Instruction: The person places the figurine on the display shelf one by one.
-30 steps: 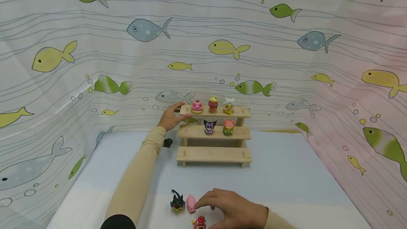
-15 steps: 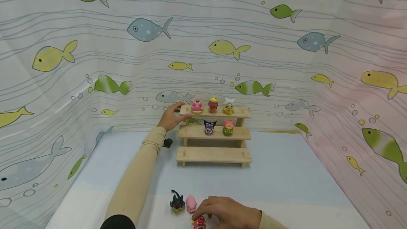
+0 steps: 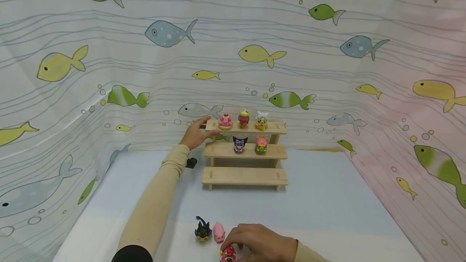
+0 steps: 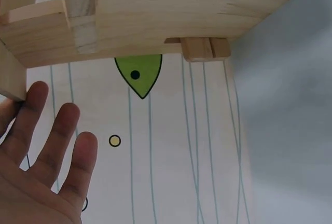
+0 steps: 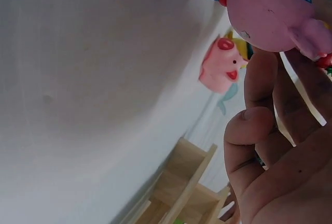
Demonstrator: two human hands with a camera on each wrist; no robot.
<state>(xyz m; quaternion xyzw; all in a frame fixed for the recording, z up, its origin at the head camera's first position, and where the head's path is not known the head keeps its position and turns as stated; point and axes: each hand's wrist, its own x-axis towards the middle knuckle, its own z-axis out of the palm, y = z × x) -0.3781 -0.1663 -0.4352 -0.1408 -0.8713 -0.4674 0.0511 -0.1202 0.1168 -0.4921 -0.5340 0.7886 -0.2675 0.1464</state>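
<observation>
My left hand (image 3: 195,134) grips the left end of the top step of a three-step wooden display stand (image 3: 244,177); in the left wrist view several fingers (image 4: 80,164) stretch out beside the wood. At the front of the table, my right hand (image 3: 263,242) curls round a small pink toy figurine (image 3: 228,254) with red on its head. In the right wrist view that figurine (image 5: 267,16) shows blue at its lower end, fingertips against it, and my thumb is hidden. Close by are a pink toy pig (image 3: 219,233) and a black horned figurine with a tail (image 3: 203,231).
On the top step stand a pink round figurine (image 3: 225,122), a green-headed figurine (image 3: 244,119) and a white-hooded one (image 3: 261,121). A black-eared figurine (image 3: 239,145) and a pink-and-green one (image 3: 261,145) occupy the middle step. A small black object (image 3: 191,163) lies left of the stand.
My right hand has moved left and down from beside the pig onto the pink figurine, whose head has tipped slightly. The left hand keeps its place on the stand.
</observation>
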